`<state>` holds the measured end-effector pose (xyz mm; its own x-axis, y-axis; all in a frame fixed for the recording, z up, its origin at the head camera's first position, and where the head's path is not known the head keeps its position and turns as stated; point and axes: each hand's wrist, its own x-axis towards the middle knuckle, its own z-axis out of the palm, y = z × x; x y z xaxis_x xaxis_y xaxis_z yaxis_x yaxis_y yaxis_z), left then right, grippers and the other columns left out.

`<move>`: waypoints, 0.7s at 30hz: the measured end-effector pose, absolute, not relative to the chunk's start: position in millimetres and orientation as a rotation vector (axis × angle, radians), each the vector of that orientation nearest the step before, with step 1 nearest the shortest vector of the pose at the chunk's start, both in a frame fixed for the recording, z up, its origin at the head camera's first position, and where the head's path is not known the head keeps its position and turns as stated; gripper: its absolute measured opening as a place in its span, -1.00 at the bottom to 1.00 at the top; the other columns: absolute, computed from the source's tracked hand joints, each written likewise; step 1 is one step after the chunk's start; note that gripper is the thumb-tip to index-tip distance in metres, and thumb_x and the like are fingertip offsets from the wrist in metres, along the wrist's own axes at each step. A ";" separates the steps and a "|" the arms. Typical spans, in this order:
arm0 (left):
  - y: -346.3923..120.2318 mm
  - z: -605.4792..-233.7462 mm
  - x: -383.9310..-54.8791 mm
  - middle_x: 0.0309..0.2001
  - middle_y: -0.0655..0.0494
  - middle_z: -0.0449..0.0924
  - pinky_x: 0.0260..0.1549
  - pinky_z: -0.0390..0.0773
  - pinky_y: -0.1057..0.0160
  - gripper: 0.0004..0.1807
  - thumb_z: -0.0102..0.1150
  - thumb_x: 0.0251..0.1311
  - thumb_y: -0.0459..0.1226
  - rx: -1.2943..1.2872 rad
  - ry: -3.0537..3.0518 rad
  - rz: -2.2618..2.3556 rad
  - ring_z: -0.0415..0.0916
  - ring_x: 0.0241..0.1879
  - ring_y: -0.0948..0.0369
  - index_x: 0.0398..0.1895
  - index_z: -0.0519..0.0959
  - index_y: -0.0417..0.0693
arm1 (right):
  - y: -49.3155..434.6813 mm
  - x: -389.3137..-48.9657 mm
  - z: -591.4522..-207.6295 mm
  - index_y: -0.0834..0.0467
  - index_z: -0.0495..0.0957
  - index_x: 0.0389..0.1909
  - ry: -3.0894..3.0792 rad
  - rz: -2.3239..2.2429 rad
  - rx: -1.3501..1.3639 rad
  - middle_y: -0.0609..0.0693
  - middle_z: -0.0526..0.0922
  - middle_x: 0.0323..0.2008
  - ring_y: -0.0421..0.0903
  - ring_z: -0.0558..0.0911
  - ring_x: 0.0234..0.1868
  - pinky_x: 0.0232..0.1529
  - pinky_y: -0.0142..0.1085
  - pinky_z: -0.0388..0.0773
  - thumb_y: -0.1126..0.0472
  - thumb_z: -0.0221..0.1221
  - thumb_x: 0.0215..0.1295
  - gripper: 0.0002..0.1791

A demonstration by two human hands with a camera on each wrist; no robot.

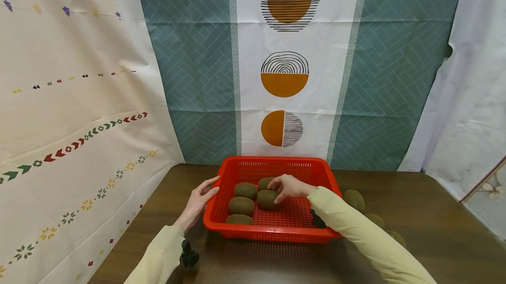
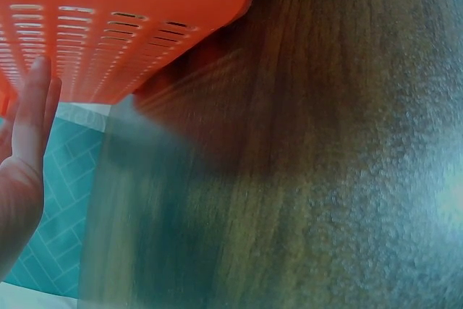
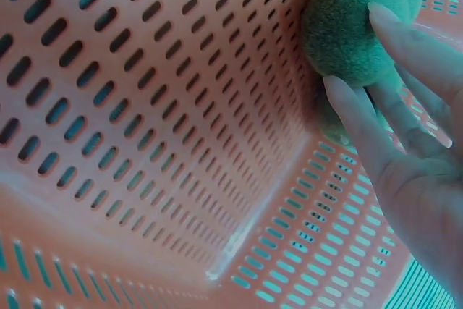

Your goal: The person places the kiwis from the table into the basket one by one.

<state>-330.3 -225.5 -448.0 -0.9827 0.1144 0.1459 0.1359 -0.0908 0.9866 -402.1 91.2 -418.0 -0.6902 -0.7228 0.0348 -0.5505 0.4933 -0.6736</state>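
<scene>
Inside a red plastic basket point(image 1: 272, 232), my right hand point(image 1: 290, 186) pinches a brown, fuzzy kiwi point(image 1: 266, 199) between thumb and fingers. The right wrist view shows fingertips point(image 3: 382, 16) against the kiwi's rounded side. Just behind it lies another kiwi point(image 1: 265, 182), partly covered by the hand. Three more kiwis point(image 1: 240, 206) form a row along the basket's left side. My left hand point(image 1: 197, 200) is at the basket's left rim, its fingers extended; in the left wrist view straight fingers point(image 2: 32, 110) lie along the slotted outer wall.
Several kiwis point(image 1: 353, 199) lie on the brown wooden table point(image 1: 427, 205) right of the basket, some partly behind the right sleeve point(image 1: 367, 233). A patterned cloth point(image 1: 282, 99) hangs behind the table, and a cream cloth point(image 1: 79, 121) hangs at the left.
</scene>
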 end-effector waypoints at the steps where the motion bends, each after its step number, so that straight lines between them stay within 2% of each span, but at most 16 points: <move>1: -225.5 -448.2 -330.3 0.02 -0.18 0.44 -0.28 0.52 0.01 -0.54 0.10 0.20 -0.27 -0.289 -2.106 -2.294 0.51 -0.14 -0.07 0.20 0.38 0.03 | 92.2 -402.1 -416.8 0.29 0.53 -0.08 2.479 -0.993 -1.093 0.05 0.56 -0.20 0.00 0.55 -0.21 -0.27 -0.27 0.53 0.33 0.38 -0.10 -0.53; 5: -225.4 -448.8 -330.1 0.03 -0.18 0.44 -0.27 0.52 0.01 -0.54 0.11 0.19 -0.26 -0.301 -2.105 -2.285 0.50 -0.13 -0.07 0.20 0.38 0.03 | 96.7 -405.1 -414.0 0.24 0.55 -0.10 2.439 -1.032 -1.144 0.00 0.56 -0.19 -0.06 0.56 -0.25 -0.33 -0.31 0.54 0.27 0.39 -0.09 -0.55; 10: -225.3 -449.3 -329.7 0.03 -0.18 0.44 -0.27 0.52 0.01 -0.53 0.12 0.19 -0.24 -0.305 -2.124 -2.271 0.50 -0.13 -0.06 0.20 0.38 0.05 | 96.5 -398.1 -400.5 0.28 0.54 -0.09 2.481 -1.034 -1.067 0.07 0.55 -0.15 0.04 0.55 -0.19 -0.28 -0.30 0.53 0.37 0.35 -0.06 -0.57; 15: -224.9 -449.1 -328.8 0.03 -0.19 0.43 -0.27 0.52 0.01 -0.53 0.11 0.19 -0.24 -0.303 -2.132 -2.270 0.50 -0.12 -0.06 0.21 0.37 0.04 | 99.7 -393.6 -385.9 0.29 0.50 -0.03 2.501 -1.040 -1.081 0.14 0.54 -0.10 0.08 0.53 -0.12 -0.25 -0.28 0.53 0.36 0.33 -0.03 -0.54; 21: -225.2 -448.3 -329.0 0.02 -0.20 0.44 -0.27 0.52 0.01 -0.52 0.13 0.18 -0.23 -0.289 -2.129 -2.263 0.50 -0.14 -0.07 0.20 0.37 0.03 | 110.5 -387.9 -364.1 0.26 0.50 -0.04 2.448 -1.155 -1.136 0.08 0.55 -0.11 0.09 0.55 -0.13 -0.23 -0.27 0.53 0.36 0.30 0.01 -0.58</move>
